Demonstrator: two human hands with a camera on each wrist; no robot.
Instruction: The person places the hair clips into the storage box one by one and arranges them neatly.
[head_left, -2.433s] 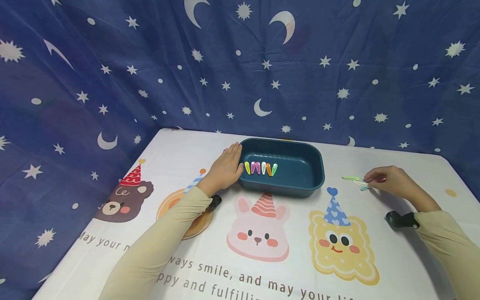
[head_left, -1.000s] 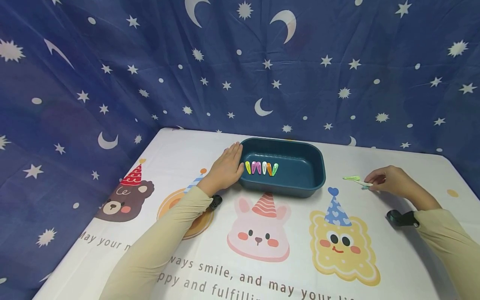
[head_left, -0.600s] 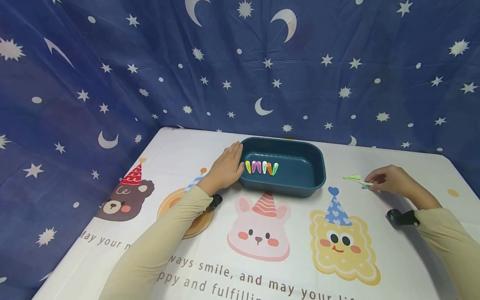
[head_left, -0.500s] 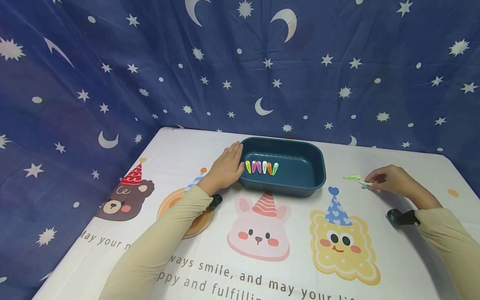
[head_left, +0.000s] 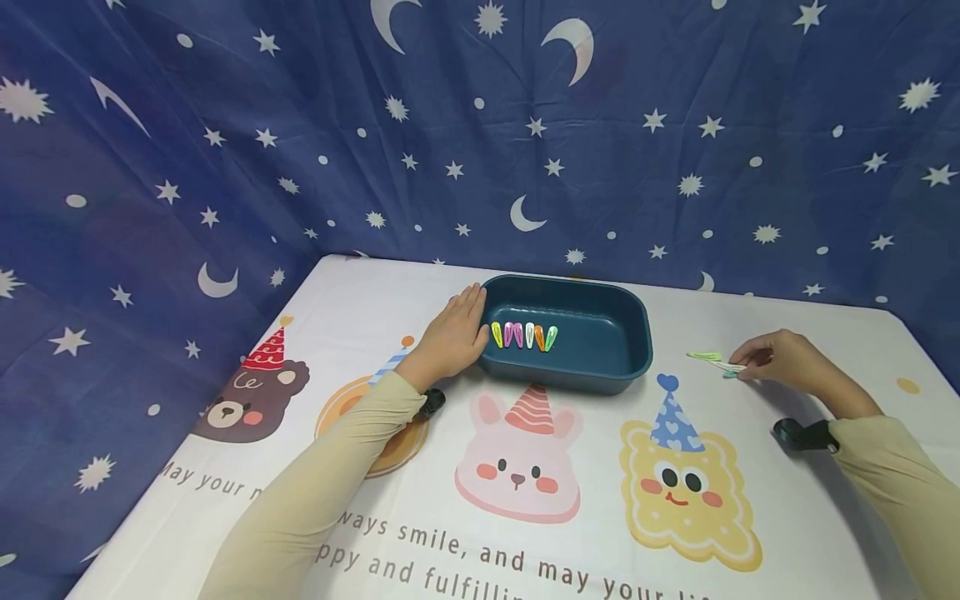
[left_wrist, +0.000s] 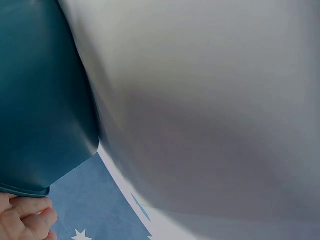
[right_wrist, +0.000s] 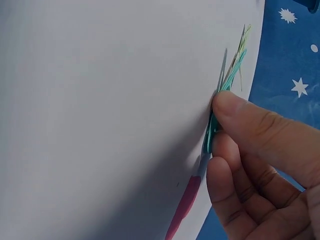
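My left hand (head_left: 448,335) lies with straight fingers along the left end of a dark teal tray (head_left: 592,379); its fingertips show under the rim in the left wrist view. Inside the tray, several snap hair clips stand in a row: yellow (head_left: 497,335), purple, white (head_left: 529,336), orange and green. To the right, my right hand (head_left: 783,367) pinches a teal hair clip (right_wrist: 234,74) between thumb and finger, low over the cloth. A white clip (head_left: 723,365) and a light green clip (head_left: 703,356) lie just left of the fingertips. A pink clip (right_wrist: 185,206) shows below the fingers.
A white printed tablecloth (head_left: 525,558) with cartoon animals and lettering covers the table. Behind and to the left hangs a dark blue curtain (head_left: 450,208) with moons and stars. Each wrist wears a black camera (head_left: 802,436).
Since the earliest frame, the right fingers have shifted slightly off the white clip, so more of it shows. The left hand, the tray and the row of clips have stayed put.
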